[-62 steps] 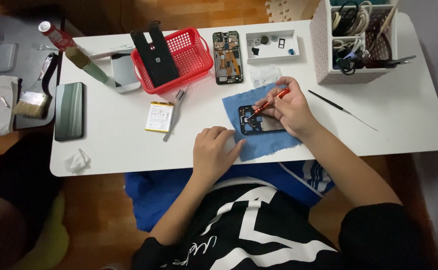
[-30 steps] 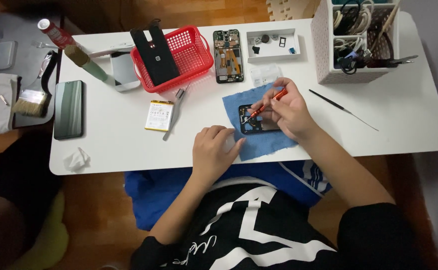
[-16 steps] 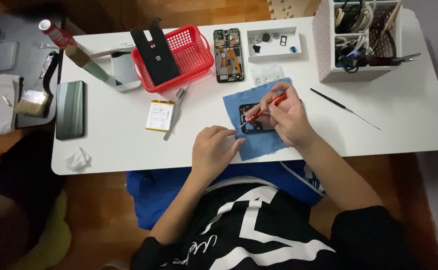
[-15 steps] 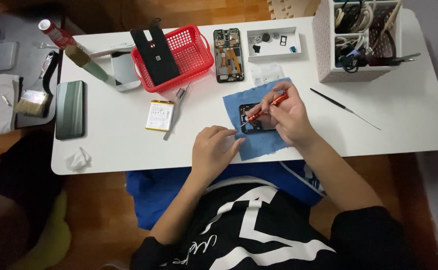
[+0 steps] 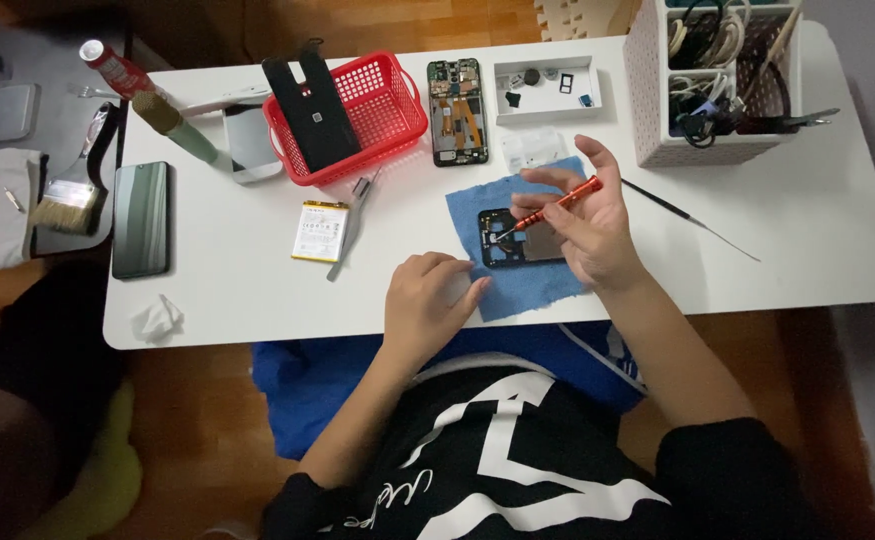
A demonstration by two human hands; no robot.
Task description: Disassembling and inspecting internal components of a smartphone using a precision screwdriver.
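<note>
Dark phone screen [image 5: 141, 219] lies flat, left edge of the frame, rectangular, black and glossy. Pale glass screen panel [image 5: 250, 143], upper left, partly under the red basket. Flat white-and-yellow labelled battery pack [image 5: 319, 231] sits centre-left on the white surface [image 5: 807, 220].

Your white table [image 5: 807, 250] carries a red basket [image 5: 357, 110]; right of the basket lie an opened phone [image 5: 455, 110], a small white tray [image 5: 545, 90] and a blue cloth [image 5: 537, 285], below it what looks like a battery [image 5: 318, 231].
</note>
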